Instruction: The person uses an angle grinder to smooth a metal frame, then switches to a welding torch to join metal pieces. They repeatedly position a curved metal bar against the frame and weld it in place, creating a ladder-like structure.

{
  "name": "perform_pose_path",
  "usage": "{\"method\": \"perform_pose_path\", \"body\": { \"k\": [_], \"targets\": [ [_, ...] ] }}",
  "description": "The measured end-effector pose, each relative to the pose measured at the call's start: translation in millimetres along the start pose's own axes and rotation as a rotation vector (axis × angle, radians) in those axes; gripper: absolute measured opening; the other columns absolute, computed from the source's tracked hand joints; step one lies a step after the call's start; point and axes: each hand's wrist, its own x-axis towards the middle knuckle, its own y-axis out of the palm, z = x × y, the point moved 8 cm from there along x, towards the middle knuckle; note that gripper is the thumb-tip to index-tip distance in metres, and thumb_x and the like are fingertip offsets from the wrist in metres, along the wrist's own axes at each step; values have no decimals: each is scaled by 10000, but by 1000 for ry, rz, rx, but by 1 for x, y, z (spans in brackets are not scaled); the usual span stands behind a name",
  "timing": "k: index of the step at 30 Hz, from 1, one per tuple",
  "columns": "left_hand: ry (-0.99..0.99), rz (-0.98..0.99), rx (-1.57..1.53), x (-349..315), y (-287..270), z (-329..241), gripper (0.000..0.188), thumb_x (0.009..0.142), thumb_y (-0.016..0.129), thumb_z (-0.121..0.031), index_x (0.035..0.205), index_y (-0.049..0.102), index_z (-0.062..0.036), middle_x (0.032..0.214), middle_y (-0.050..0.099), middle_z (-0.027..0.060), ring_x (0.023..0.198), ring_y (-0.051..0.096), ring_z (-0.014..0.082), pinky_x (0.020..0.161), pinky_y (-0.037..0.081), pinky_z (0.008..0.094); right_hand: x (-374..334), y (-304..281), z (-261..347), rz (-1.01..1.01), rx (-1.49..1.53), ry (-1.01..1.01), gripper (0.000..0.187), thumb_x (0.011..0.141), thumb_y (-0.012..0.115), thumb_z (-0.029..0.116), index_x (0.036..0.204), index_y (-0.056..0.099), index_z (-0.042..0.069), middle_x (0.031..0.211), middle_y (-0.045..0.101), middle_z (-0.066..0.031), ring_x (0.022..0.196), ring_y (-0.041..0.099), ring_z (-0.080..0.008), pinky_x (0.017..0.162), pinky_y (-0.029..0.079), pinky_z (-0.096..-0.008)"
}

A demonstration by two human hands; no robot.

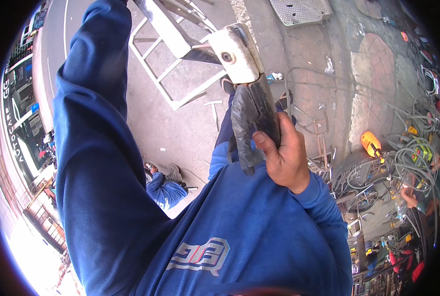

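My right hand is wrapped around the dark lower part of a tool-like object, held in front of my chest. Its upper end is a worn white block with a round dark recess on one face, and a crumpled dark strip hangs along its side. I cannot make out its exact kind. My left arm, in a blue sleeve, reaches up to the top edge, where the hand is out of view. A white metal bar slants from near that sleeve's end toward the white block.
Below is a white metal frame on the concrete floor. A person in blue crouches at lower left. Tangled cables, an orange-yellow tool and another person's arm are at right. A metal plate lies at the top.
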Motion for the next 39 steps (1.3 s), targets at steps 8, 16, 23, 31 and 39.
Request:
{"method": "perform_pose_path", "body": {
  "k": [8,16,23,31,39],
  "targets": [
    [-80,-5,-86,12,6,17,427,860,624,-301,1131,713,16,1014,708,159,905,650,270,798,507,383,0,0,6,9,-43,-16,379,962,662,196,1266,579,-15,1107,701,-246,1038,705,-404,827,564,-421],
    [-13,166,-286,41,22,34,309,942,541,-246,1091,711,-35,858,652,74,781,609,190,665,475,331,1,2,2,47,-91,51,407,957,649,164,1290,520,-30,1102,686,-282,1045,699,-429,829,560,-415],
    [-47,28,-164,-1,2,1,411,841,658,-323,1075,703,12,932,669,126,829,611,237,719,478,374,0,1,1,4,-70,5,337,964,658,206,1202,558,-9,961,683,-259,868,709,-441,715,557,-441],
    [-73,16,-173,0,2,8,470,816,691,-357,1078,698,34,978,681,148,868,625,253,755,485,386,2,3,-2,36,-45,22,366,979,651,272,1192,567,-14,928,688,-227,846,712,-409,705,553,-437],
    [-136,25,-343,4,11,22,423,810,719,-375,1027,690,-12,846,624,107,728,575,219,610,460,391,2,5,-4,1,62,-80,437,1033,589,352,1195,515,-47,783,637,-57,666,604,-122,605,476,-269]
  ]
}}
